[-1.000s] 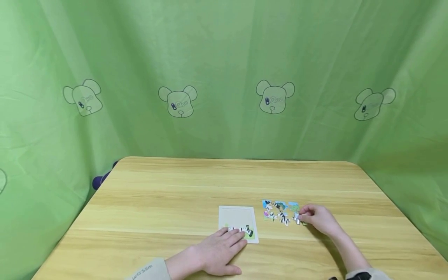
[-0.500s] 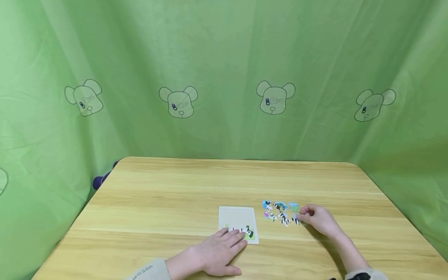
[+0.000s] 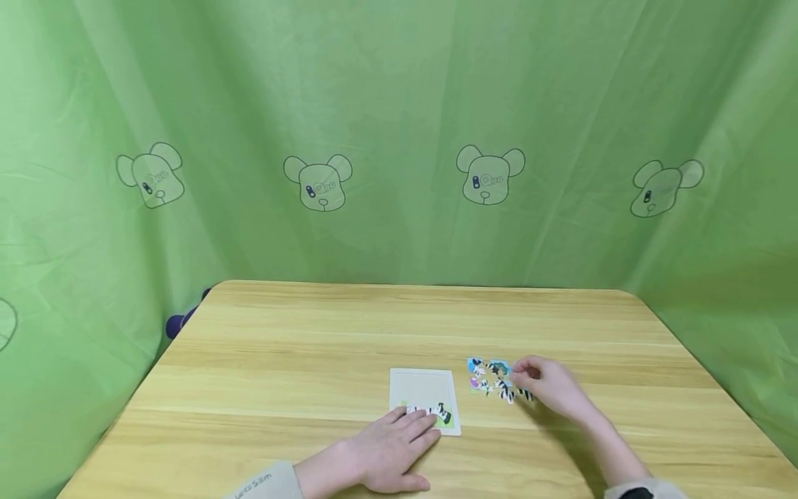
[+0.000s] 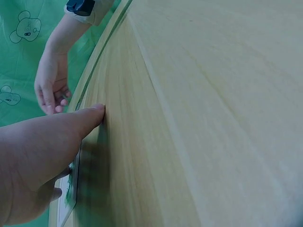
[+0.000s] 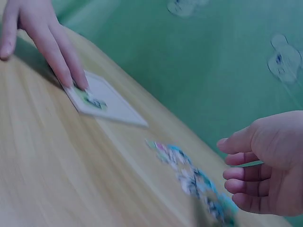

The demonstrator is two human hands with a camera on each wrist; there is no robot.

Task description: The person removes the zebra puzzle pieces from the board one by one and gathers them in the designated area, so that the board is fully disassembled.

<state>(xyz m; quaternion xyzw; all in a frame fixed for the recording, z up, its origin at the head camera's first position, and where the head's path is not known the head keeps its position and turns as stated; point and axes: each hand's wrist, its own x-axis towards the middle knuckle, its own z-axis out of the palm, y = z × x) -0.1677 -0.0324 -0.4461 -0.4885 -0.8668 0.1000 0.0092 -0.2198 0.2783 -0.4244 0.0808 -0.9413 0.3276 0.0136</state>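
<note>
My left hand (image 3: pixel 393 450) lies flat with spread fingers on the near part of a white puzzle tray (image 3: pixel 420 384). Under and beside its fingertips, black, white and green jigsaw pieces (image 3: pixel 444 414) sit in the tray, partly covered. To the right, my right hand (image 3: pixel 555 388) hovers at the right end of a cluster of loose jigsaw pieces (image 3: pixel 499 371) with zebra stripes, blue and green. Its fingers are loosely curled in the right wrist view, with nothing visible between them. From the head, that hand hides the cluster's right-hand pieces.
A wooden table (image 3: pixel 312 333) with rounded far corners carries the tray and pieces. Green curtains (image 3: pixel 399 229) with bear-head prints hang behind it and at both sides. A dark purple object (image 3: pixel 177 324) shows beyond the table's left edge.
My right hand has let go of a striped piece at the cluster's lower right and moved left and slightly away from me, over the upper-right pieces. My left hand has stayed on the tray.
</note>
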